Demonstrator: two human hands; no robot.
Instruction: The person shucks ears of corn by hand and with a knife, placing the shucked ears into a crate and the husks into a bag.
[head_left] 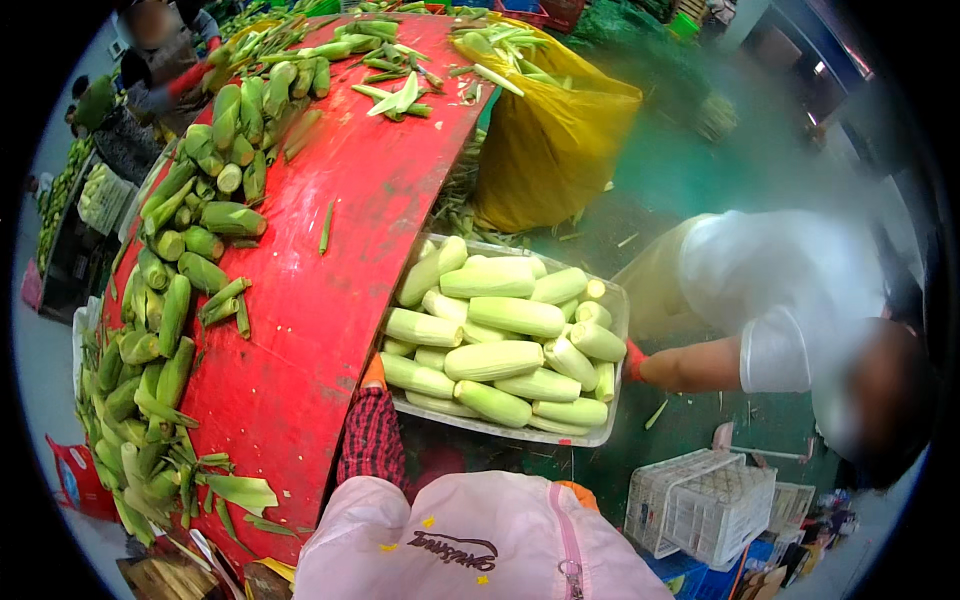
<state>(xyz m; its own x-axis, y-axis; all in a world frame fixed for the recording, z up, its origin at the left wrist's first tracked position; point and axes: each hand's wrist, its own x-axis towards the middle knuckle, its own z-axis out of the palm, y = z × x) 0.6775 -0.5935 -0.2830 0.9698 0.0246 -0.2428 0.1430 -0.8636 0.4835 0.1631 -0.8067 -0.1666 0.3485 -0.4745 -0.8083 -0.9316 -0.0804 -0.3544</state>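
Observation:
A white plastic crate (597, 437) is heaped with pale green, mostly husked corn cobs (516, 316), just right of the red table. My left hand (375, 373), in an orange glove below a red checked sleeve, is closed at the crate's left side, its fingertips hidden. Of my right hand (579, 493) only a bit of orange shows beside my pink top; its fingers are hidden. Across the crate, a co-worker (790, 290) in white bends over, a red-gloved hand (635, 360) at the right side.
Unhusked green corn (205, 240) is piled along the left of the red table (330, 270). A yellow sack (550, 130) with husks stands beyond the crate. White baskets (700, 507) lie at lower right. Other people (160, 60) work at far left.

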